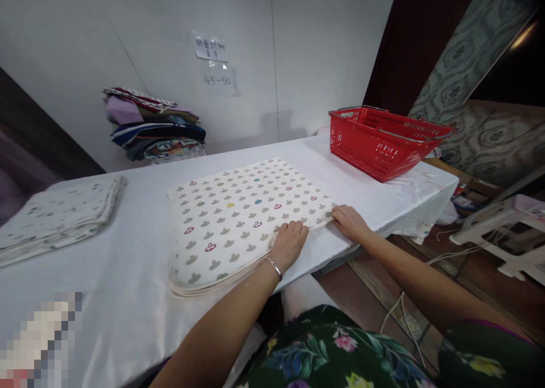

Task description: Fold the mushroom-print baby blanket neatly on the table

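A folded cream cloth (242,206) with a grey mushroom-like print and a few red, blue and yellow ones lies flat on the white-covered table. Several layers show along its near edge. My left hand (290,243), a bracelet at the wrist, is closed on the near edge, fingers curled over the top and thumb hidden. At the right near corner, my right hand (351,223) pinches the cloth between its fingers. Both hands are close to the table's front edge.
A red plastic basket (361,144) stands at the table's back right. On the left lies another folded white cloth (63,209). Against the wall rises a stack of folded fabrics (157,129). A white stool (506,234) and cables are on the floor at right. The tablecloth (140,314) hangs over the edge.
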A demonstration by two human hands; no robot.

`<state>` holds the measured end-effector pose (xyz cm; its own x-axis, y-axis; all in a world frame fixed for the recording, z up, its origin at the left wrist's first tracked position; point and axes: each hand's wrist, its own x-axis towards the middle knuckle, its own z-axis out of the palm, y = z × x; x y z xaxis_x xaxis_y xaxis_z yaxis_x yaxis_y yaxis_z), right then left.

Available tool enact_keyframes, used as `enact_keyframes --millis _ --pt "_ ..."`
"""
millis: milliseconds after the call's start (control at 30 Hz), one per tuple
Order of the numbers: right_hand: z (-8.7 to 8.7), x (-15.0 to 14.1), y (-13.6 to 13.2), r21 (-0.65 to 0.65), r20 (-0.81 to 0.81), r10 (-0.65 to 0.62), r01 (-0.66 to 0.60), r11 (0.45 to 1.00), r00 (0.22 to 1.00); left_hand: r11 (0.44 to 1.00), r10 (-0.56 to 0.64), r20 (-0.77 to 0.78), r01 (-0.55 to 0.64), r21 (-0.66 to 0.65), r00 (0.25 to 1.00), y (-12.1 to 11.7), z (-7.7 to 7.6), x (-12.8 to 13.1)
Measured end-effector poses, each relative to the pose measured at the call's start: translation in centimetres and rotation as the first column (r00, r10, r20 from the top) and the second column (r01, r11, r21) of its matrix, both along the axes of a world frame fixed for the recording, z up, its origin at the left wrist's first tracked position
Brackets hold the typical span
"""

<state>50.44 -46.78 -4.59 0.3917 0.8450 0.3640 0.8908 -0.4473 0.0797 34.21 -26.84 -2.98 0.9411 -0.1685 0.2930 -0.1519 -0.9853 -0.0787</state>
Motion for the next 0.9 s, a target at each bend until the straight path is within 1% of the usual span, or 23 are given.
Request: enact_keyframes --millis 100,200,333,500,667,800,900 --pt "0.1 -0.1 0.1 -0.033 0.010 0.015 -0.015 0.999 1.000 1.000 -0.028 -0.006 0.028 0.011 1.000 0.1 -0.1 0.4" --pt "0.1 -0.2 0.0 -0.057 -0.007 0.018 -0.019 0.998 1.000 0.999 -0.032 -0.026 0.031 -0.020 0.999 0.3 -0.3 0.5" --pt "0.1 -0.2 -0.3 -0.049 -0.038 0.025 -0.027 0.998 0.999 0.997 0.004 -0.033 -0.006 -0.081 0.999 0.5 -0.8 0.5" --pt "0.1 -0.1 -0.4 -0.059 -0.052 0.025 -0.028 0.998 0.998 0.986 0.084 -0.057 -0.091 -0.137 0.995 0.4 -1.0 0.4" --pt "0.3 -0.6 0.5 -0.038 -0.057 0.105 -0.107 0.994 0.993 0.955 0.150 -0.107 -0.172 -0.240 0.983 0.4 -0.9 0.5" --pt "0.1 -1.1 1.5 -0.015 -0.055 0.162 -0.163 0.986 0.985 0.948 0.166 -0.106 -0.188 -0.257 0.980 0.4 -0.9 0.5" --pt "-0.4 -1.1 1.6 -0.010 -0.041 0.188 -0.188 0.982 0.981 0.958 0.159 -0.094 -0.177 -0.224 0.983 0.2 -0.9 0.4"
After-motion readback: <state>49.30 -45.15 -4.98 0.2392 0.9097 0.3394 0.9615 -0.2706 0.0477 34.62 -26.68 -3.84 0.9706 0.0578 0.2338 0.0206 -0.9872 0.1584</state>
